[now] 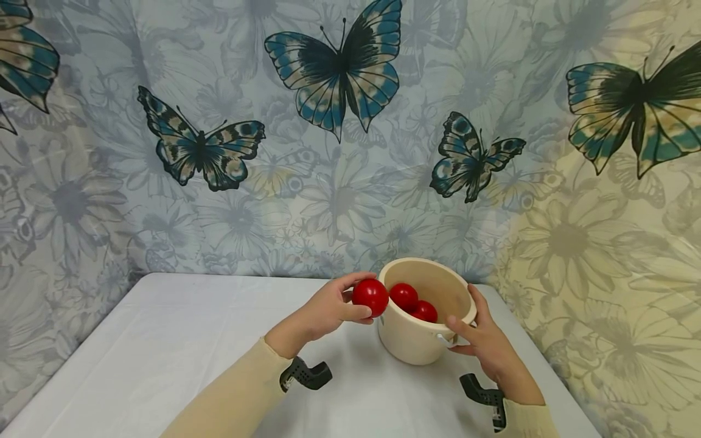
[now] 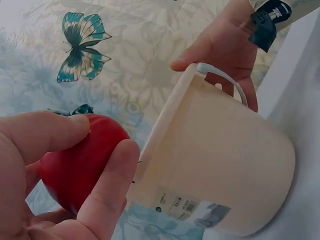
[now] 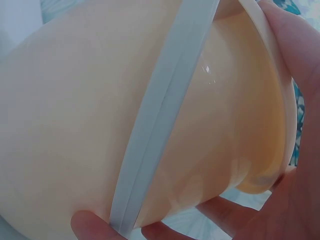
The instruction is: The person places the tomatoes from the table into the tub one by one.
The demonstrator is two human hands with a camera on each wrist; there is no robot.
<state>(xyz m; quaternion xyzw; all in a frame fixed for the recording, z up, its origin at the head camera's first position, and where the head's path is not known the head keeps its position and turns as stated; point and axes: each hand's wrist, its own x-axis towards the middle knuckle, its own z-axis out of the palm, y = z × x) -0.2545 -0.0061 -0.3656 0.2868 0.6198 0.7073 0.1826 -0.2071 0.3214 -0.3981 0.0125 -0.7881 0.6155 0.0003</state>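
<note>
In the head view my left hand [image 1: 333,305] holds a round, glossy red tomato [image 1: 370,298] between thumb and fingers, just left of the bucket's rim. The left wrist view shows the tomato [image 2: 87,162] close up, with a slight dimple by one finger. My right hand [image 1: 489,340] grips the right side of a cream plastic bucket [image 1: 408,342], thumb over the rim and fingers outside near the handle. Inside the bucket lie several more red tomatoes [image 1: 403,297]. The right wrist view has the bucket's pale handle [image 3: 160,115] crossing its wall.
A white-covered table [image 1: 164,353] carries the bucket towards its back right. Behind it hangs a floral cloth [image 1: 345,201] with butterflies, closing in on both sides. A printed label [image 2: 175,205] is on the bucket's outer wall.
</note>
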